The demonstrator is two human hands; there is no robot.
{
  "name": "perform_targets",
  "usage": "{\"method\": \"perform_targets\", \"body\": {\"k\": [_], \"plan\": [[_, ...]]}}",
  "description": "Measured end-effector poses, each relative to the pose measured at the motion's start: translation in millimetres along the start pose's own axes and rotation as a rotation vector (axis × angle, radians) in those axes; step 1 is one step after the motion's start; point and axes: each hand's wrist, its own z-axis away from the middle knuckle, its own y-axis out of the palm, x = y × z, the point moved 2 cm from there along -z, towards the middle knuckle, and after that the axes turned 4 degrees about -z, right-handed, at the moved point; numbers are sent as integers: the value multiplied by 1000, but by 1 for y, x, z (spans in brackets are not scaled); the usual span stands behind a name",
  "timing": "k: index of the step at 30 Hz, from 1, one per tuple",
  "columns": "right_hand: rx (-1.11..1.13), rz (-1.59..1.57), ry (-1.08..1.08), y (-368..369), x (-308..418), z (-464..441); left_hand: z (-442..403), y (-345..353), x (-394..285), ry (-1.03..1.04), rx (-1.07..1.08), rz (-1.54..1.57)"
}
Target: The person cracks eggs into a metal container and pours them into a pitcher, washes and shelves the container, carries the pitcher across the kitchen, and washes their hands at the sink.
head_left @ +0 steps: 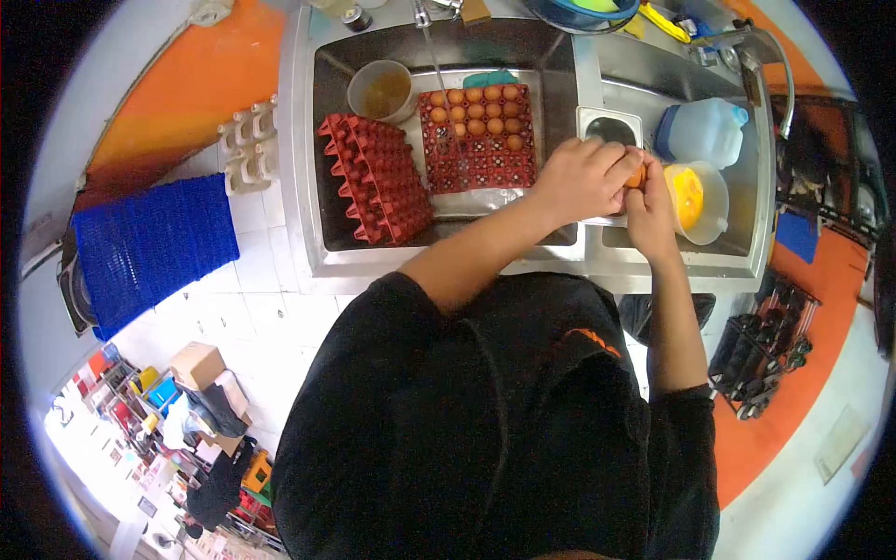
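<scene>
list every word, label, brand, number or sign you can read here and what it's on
No text can be read.
Orange mark on the black shirt: possibly a logo or lettering, too blurred to read.
Cardboard box at lower left: any print is too small to read.
Blue-tinted jug: no lettering can be made out.

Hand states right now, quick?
Left hand: closed, holding a brown egg together with the right.
Right hand: closed, fingers on the same egg.
</scene>
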Motion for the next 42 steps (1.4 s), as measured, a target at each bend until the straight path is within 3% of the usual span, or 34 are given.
{"method": "perform_targets", "body": {"k": [3,6,9,14,15,17,18,19,21,22,23,26,28,30,31,34,36,39,42], "plan": [[0,234,-83,-5,0,-3,1,-4,7,41,33,2],[13,217,-118,-4,5,0,4,0,11,72,59,10],[47,-215,8,2,-7,6,9,7,8,119,38,37],[-78,-388,148,-33,-29,52,13,-10,0,18,73,171],[-166,-584,200,-45,-25,69,16,-11,4,-130,34,328],[-383,-573,327,-80,-42,116,32,-11,14,-660,129,708],[-483,-573,401,-99,-55,143,38,-10,22,-917,101,1025],[-590,-585,468,-117,-72,170,41,-13,28,-1103,84,1138],[-877,-626,526,-145,-92,223,51,-20,35,-1067,120,1369],[-1059,-495,625,-157,-102,249,55,-24,38,-1072,142,1441],[-1246,-75,831,-169,-115,267,54,-28,34,-1091,172,1455],[-1081,280,615,-170,-140,281,48,-34,8,-1160,278,1401],[-704,-54,500,-128,-96,225,41,-37,-17,-886,411,1227],[-392,-511,429,-71,-38,170,40,-40,-42,-722,379,1323],[-266,-708,413,-45,-11,149,41,-37,-50,-544,381,1159],[-107,-1017,165,6,18,120,36,-34,-67,-167,362,842],[-219,-987,154,21,7,119,39,-27,-65,31,281,683],[-285,-937,198,21,-11,125,38,-19,-54,57,283,487],[-299,-401,282,5,-60,140,39,-29,-36,-7,228,433]]}}
